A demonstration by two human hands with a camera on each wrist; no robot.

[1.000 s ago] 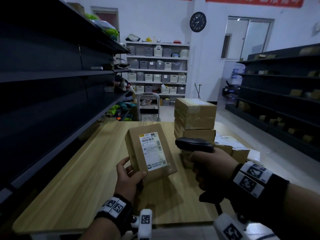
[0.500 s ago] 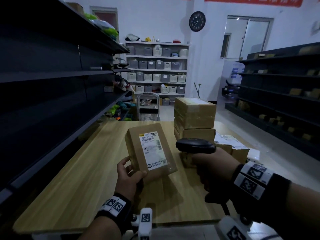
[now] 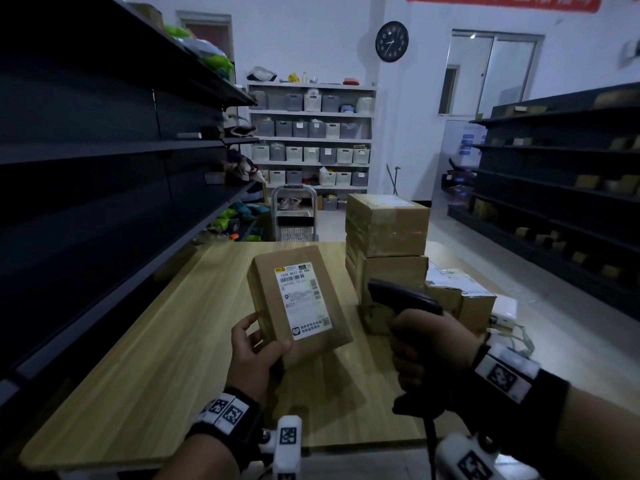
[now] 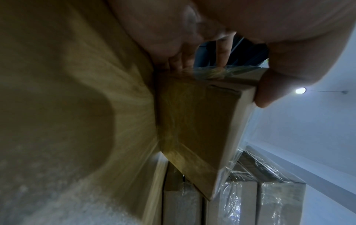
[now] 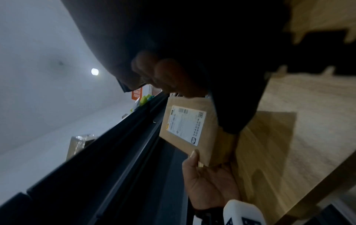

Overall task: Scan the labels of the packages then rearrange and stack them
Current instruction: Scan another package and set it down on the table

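The left hand holds a brown package up over the table, label facing the person. The right hand, at 3 o'clock, grips a black scanner. This looks like the scanning step. Next, the scanner must point at the label's barcode.

A flat brown cardboard package bears a white rectangular label printed with black barcodes, beside a black handheld scanner, plain brown stacked cardboard boxes and a light wood-grain tabletop.
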